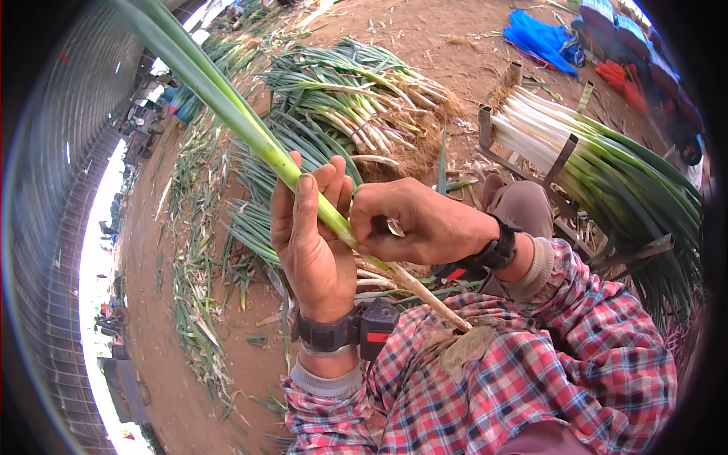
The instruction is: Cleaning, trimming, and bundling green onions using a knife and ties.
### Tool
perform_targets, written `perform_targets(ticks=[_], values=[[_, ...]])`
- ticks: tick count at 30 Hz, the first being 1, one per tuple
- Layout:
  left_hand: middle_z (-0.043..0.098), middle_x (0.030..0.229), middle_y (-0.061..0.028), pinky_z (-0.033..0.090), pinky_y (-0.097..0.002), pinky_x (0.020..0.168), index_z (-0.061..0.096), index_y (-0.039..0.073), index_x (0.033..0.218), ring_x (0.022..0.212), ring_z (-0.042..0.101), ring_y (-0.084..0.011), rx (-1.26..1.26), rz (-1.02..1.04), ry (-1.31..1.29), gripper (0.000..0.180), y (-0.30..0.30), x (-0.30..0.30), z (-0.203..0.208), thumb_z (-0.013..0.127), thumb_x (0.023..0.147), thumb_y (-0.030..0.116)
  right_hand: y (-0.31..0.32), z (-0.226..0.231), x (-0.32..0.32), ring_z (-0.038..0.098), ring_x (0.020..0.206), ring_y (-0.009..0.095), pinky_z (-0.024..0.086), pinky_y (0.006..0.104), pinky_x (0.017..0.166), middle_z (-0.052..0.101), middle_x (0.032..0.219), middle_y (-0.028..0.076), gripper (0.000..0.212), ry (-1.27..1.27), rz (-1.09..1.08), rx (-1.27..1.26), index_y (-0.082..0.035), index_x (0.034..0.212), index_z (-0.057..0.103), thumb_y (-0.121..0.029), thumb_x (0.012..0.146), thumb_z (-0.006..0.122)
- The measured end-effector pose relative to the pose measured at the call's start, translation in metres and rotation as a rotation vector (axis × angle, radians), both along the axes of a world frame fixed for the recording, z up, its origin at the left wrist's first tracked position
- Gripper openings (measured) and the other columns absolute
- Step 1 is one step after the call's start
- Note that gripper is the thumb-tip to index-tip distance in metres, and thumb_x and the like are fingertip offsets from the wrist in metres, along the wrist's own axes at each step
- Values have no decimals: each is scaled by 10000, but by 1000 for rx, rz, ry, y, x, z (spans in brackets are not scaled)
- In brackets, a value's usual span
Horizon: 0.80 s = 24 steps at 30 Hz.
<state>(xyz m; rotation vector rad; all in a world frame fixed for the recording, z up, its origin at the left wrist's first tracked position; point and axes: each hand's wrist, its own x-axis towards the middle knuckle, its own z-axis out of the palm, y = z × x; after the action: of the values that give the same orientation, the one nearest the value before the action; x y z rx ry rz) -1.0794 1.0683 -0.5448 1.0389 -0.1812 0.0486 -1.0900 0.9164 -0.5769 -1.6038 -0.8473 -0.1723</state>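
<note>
A long green onion (262,140) slants across the middle, its green leaves up to the far left and its pale, soil-stained root end down against my plaid shirt. My left hand (315,246) holds it at the green part, the thumb in front and the fingers behind. Just below, my right hand (425,220) is closed in a pinch against the stalk where the green turns pale. A small shiny piece (395,227) shows within the curled right fingers; its kind I cannot make out.
Ahead lies a heap of untrimmed green onions (356,95) with roots. At right, a metal rack (560,159) holds cleaned green onions (599,155). Leaf scraps (193,303) litter the soil at left. A blue net (542,42) lies at the far right, near red netting (623,82).
</note>
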Motion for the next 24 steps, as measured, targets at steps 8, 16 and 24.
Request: perform_targets(ticks=[8,16,24], values=[[674,1026,-99,564,-354,854,485,62,1317,1040,646,-240,4,54,-32,389,3,8,-1,573,956,175,-34,-50,-21,561,734,187,459,316,661,561,803,41,159,128,42,152,-35,907,571,-62,801,686],[663,997,-68,574,-304,762,500,81,1305,982,658,-196,1,90,5,381,7,10,1,585,952,199,-9,-30,-21,590,771,249,458,350,676,590,841,85,75,-80,-47,65,-36,926,606,-20,855,624],[573,940,-56,427,-206,517,479,54,1251,710,507,-73,-132,212,-172,345,107,63,3,577,954,199,-104,-121,-76,602,808,323,486,420,725,602,847,128,133,288,173,-823,-26,921,597,-130,838,605]])
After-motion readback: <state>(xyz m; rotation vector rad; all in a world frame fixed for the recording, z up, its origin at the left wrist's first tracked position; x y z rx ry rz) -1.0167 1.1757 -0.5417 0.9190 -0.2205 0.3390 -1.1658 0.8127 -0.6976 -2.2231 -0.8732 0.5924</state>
